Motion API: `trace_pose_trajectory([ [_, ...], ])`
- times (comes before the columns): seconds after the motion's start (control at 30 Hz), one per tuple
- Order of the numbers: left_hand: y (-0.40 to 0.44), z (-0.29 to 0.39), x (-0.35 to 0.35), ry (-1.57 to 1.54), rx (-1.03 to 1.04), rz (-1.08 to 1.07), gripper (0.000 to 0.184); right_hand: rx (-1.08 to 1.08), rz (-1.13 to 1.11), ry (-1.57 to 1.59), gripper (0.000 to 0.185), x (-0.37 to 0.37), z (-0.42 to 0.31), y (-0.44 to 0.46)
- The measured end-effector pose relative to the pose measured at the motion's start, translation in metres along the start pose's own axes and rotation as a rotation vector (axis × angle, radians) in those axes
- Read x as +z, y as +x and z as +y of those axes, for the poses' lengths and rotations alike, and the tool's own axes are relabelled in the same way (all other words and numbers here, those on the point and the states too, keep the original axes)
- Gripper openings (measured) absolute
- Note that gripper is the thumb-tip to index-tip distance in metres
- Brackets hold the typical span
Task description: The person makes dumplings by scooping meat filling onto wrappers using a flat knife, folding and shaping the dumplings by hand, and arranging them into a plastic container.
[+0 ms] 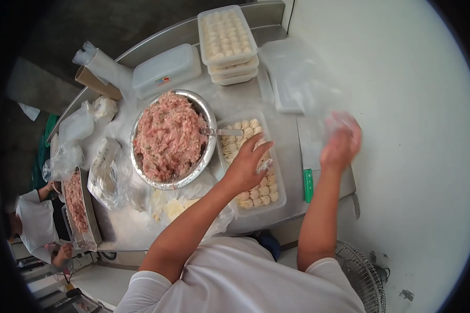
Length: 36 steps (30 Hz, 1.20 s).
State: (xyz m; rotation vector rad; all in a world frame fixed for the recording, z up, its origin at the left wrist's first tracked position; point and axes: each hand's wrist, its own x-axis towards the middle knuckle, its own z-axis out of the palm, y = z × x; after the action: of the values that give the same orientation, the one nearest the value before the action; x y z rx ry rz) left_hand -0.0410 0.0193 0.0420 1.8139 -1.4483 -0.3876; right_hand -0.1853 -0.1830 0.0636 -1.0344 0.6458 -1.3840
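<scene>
My left hand (pixel 248 166) hovers over a plastic tray (pixel 281 194) of dumplings (pixel 259 194), its fingers spread and a whitish smear near the thumb. Whether it touches any dumpling I cannot tell. Close by is a metal bowl (pixel 212 112) heaped with pink minced meat (pixel 168 138); a flat metal spreader (pixel 227 132) sticks out of it over the tray. To the right, my right hand (pixel 341 136) is closed on a clear plastic sheet (pixel 313 86), blurred by motion. Below that hand lies a green-handled tool (pixel 308 185), its far part hard to make out.
Stacked trays of dumplings (pixel 227 34) stand at the back beside a lidded container (pixel 167 70). Wrapped packs (pixel 104 167) and plastic rolls (pixel 102 68) lie left. Another person (pixel 36 219) is by a meat-filled metal pan (pixel 91 219). A wall (pixel 402 104) borders the right; a fan (pixel 357 271) stands below.
</scene>
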Motion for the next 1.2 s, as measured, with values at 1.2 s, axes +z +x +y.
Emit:
trace_pose_trajectory([
  [1.2,-0.042,-0.010,-0.014,-1.051,-0.599,0.124,0.040,-0.246,-0.934,-0.876,0.008,0.042,-0.021,-0.045],
])
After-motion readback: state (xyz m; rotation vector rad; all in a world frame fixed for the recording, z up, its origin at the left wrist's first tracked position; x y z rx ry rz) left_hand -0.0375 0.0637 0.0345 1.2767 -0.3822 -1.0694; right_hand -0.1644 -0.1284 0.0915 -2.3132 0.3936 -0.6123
